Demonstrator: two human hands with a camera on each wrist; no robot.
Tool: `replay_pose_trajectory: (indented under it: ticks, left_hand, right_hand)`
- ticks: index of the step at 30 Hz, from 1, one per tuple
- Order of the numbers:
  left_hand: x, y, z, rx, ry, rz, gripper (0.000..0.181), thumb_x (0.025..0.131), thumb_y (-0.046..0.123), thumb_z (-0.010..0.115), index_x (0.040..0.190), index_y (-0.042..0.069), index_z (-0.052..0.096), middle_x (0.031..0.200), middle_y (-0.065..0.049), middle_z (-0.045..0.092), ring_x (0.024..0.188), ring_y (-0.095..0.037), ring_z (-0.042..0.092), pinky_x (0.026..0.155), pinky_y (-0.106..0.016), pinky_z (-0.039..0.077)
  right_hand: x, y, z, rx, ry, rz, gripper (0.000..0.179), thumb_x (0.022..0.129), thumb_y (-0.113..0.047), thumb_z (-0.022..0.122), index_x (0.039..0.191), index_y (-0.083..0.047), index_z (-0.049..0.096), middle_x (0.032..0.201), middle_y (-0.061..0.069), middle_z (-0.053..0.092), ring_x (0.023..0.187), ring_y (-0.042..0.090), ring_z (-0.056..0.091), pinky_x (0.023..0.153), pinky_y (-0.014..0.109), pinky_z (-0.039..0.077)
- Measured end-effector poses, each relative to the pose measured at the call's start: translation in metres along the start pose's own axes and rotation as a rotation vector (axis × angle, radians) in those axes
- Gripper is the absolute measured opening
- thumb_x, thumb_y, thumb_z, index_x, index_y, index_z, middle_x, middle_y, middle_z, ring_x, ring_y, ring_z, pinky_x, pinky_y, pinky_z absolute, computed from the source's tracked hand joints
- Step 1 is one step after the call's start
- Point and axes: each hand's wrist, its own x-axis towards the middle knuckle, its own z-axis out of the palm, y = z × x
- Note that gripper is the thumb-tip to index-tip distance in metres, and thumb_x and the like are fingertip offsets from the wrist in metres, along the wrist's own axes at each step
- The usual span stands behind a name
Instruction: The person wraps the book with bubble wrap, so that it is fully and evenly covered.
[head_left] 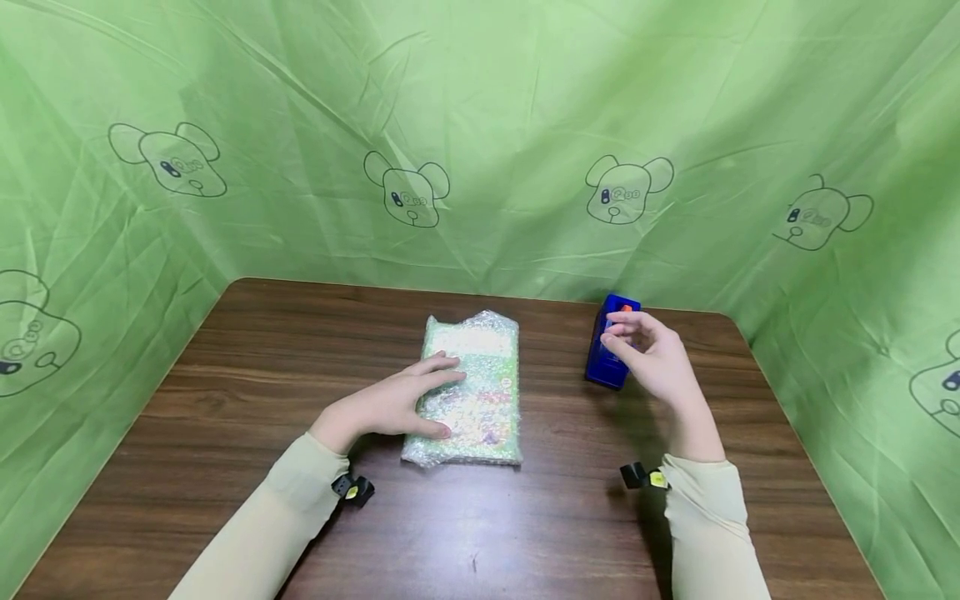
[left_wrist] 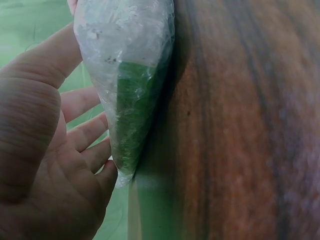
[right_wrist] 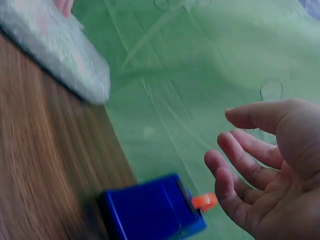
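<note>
A flat package in bubble wrap [head_left: 480,400], green with printed colours showing through, lies on the table. My left hand [head_left: 397,400] rests on its left side, thumb and fingers spread over the wrap. The left wrist view shows the package's edge [left_wrist: 135,100] alongside the extended fingers. To the right stands a blue box-like object [head_left: 606,367] with an orange part on top; its exact kind is unclear. Just above it hovers my right hand [head_left: 663,358]. In the right wrist view the loosely bent fingers hold nothing and are apart from the blue object [right_wrist: 150,210].
The brown wooden table [head_left: 225,392] ends at a back edge close behind the blue object. A green cloth [head_left: 495,100] with bear-head drawings surrounds the back and sides. Each wrist carries a small black camera on a strap.
</note>
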Motion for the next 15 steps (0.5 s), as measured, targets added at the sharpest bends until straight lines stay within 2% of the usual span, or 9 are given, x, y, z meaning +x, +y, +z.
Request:
replay_pose_trajectory:
  ticks: [6,9,15]
  left_hand:
    - [0.0,0.001,0.001,-0.005,0.0,0.002,0.09,0.094,0.05,0.085,0.168,0.017,0.045,0.18,-0.007,0.026,0.168,-0.035,0.012,0.129,-0.062,0.029]
    - [0.0,0.001,0.001,-0.001,-0.001,-0.01,0.09,0.094,0.05,0.085,0.168,0.018,0.045,0.181,-0.005,0.025,0.169,-0.033,0.012,0.13,-0.061,0.028]
    - [0.0,0.0,0.001,-0.014,-0.005,-0.025,0.091,0.093,0.049,0.086,0.168,0.018,0.045,0.181,-0.003,0.024,0.169,-0.03,0.009,0.131,-0.059,0.027]
  right_hand:
    - [-0.003,0.018,-0.012,0.011,0.082,0.204,0.039,0.105,-0.02,0.075,0.135,0.004,0.07,0.1,-0.009,0.073,0.087,-0.001,0.066,0.073,0.016,0.053]
    - [-0.003,0.027,-0.015,-0.019,0.084,0.26,0.042,0.106,-0.027,0.074,0.136,0.003,0.07,0.1,-0.007,0.072,0.086,0.0,0.065,0.072,0.017,0.053]
    - [-0.003,0.041,-0.017,-0.053,0.044,0.28,0.045,0.106,-0.032,0.075,0.135,0.003,0.071,0.106,0.003,0.073,0.088,0.001,0.064,0.075,0.017,0.053]
